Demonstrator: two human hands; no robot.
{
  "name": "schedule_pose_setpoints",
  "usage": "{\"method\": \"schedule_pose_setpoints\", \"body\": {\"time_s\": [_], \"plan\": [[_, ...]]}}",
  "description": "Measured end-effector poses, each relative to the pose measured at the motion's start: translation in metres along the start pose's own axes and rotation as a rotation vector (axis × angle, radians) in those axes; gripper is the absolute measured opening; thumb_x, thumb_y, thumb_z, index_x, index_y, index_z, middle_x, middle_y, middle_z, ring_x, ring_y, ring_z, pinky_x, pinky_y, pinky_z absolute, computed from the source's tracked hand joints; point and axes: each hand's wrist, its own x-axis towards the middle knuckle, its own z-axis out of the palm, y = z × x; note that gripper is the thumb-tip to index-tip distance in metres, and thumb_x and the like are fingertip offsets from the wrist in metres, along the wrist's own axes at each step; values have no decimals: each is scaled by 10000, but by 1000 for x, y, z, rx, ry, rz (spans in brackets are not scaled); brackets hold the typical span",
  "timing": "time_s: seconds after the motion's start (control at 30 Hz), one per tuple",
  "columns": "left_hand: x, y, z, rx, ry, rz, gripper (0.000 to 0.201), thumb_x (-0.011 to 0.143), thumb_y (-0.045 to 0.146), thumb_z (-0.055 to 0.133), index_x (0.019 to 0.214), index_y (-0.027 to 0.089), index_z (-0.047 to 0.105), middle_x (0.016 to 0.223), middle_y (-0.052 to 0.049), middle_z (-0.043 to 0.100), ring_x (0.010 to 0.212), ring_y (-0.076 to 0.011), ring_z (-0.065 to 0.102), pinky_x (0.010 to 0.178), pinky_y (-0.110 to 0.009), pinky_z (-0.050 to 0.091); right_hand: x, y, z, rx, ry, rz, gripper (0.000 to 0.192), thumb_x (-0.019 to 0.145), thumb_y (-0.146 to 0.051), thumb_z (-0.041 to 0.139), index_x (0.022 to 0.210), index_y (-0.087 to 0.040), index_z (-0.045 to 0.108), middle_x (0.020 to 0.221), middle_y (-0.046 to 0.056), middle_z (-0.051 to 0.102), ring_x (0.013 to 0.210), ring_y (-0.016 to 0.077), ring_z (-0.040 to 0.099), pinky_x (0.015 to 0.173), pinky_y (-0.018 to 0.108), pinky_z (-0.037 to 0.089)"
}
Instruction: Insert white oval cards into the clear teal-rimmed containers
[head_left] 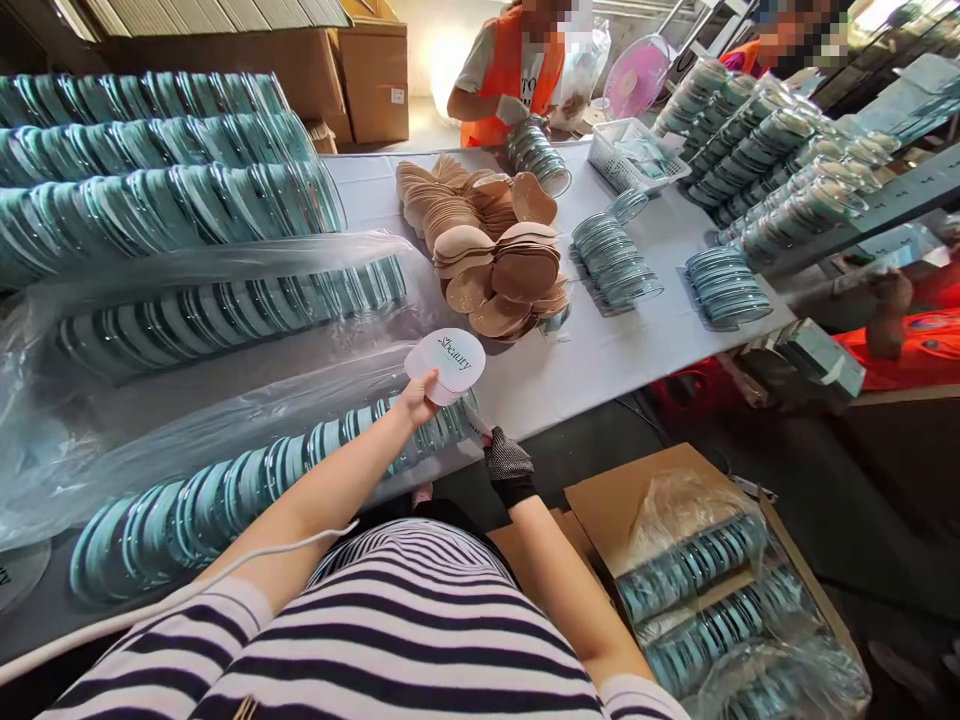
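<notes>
Left hand (418, 398) pinches a white oval card (447, 365) printed "Beauty", thumb on the near edge, card held flat just above the tabletop (600, 350) and facing up. The card's long axis runs roughly left-right, tilted slightly away to the right.

Right hand (504, 458) wears a dotted black glove and sits at the near tabletop edge, just right of and below the card. Its fingers look curled at the end of the nearest row of teal round cases (247, 485); I cannot tell whether it actually grips one, since the fingertips are hidden behind the glove.

Key relation: that row lies on its side in clear plastic wrap (150, 420), running from the lower left up to the right, and its right end finishes directly under the card, between the two hands. So the card is nearly over the row end and the right hand is touching or just beside it. The left hand is nearer the card; the right is nearer the cases.

Farther off: a pile of tan puffs (487, 250) at mid tabletop, well apart from both hands. An open carton (675, 480) with more teal rows sits on the floor to the right.
</notes>
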Motion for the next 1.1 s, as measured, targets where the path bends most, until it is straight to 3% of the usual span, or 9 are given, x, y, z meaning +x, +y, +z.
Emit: {"method": "schedule_pose_setpoints", "body": {"time_s": [0.13, 0.37, 0.57, 0.7, 0.8, 0.93, 1.03, 1.1], "plan": [[2, -1, -2, 14, -31, -6, 569, 815, 184, 675, 1352, 203, 487, 1238, -101, 659, 1190, -272, 593, 1020, -430, 497, 0, -5, -5, 21, 57, 34, 361, 1017, -325, 267, 1029, -171, 593, 914, 87, 688, 785, 165, 626, 611, 242, 314], [0, 0, 0, 23, 1, -22, 464, 829, 159, 639, 1283, 175, 543, 1238, -113, 656, 1187, -277, 593, 1007, -445, 500, 35, -41, -4, -38, -130, -81, 342, 990, -247, 315, 1191, -183, 584, 993, 136, 695, 864, 210, 650, 685, 275, 396], [-2, -1, -2, 26, -14, 1, 465, 799, 168, 673, 1251, 173, 565, 1237, -119, 655, 1189, -287, 589, 998, -452, 504, 52, -43, -15, 26, -213, -64, 307, 966, -249, 384, 1082, -213, 666, 959, 103, 714, 838, 196, 661, 699, 274, 449], [-4, -2, -1, 24, -25, 5, 455, 808, 167, 662, 1254, 168, 571, 1249, -117, 648, 1196, -283, 583, 1001, -449, 503, 55, -48, -18, 76, -187, -15, 397, 1001, -291, 282, 1098, -215, 659, 998, 98, 709, 892, 178, 661, 739, 259, 468], [-5, -1, 0, 13, -8, 9, 451, 829, 162, 636, 1273, 171, 560, 1264, -109, 641, 1211, -275, 573, 1015, -436, 495, 56, -52, -18, 78, -168, 24, 337, 967, -272, 362, 1133, -197, 646, 1062, 148, 686, 970, 243, 650, 801, 340, 471], [-5, 1, 0, -8, -2, 8, 469, 850, 165, 609, 1312, 177, 528, 1276, -100, 636, 1224, -267, 564, 1028, -430, 486, 66, -52, -21, 158, -255, 3, 230, 904, -227, 474, 985, -194, 687, 1036, 142, 687, 971, 246, 639, 833, 360, 469], [-7, 0, -1, 3, -13, 4, 495, 836, 157, 626, 1319, 179, 520, 1264, -105, 643, 1210, -271, 576, 1025, -427, 490, 75, -48, -23, 283, -340, -24, 122, 849, -228, 562, 869, -175, 670, 897, 114, 688, 838, 206, 636, 767, 328, 491], [-8, -1, -1, 22, -33, 11, 494, 822, 159, 646, 1303, 177, 534, 1256, -111, 647, 1195, -283, 585, 1017, -450, 494, 74, -44, -24, 397, -390, -43, 125, 857, -260, 559, 904, -177, 642, 756, 55, 654, 656, 145, 593, 655, 278, 495]]}}
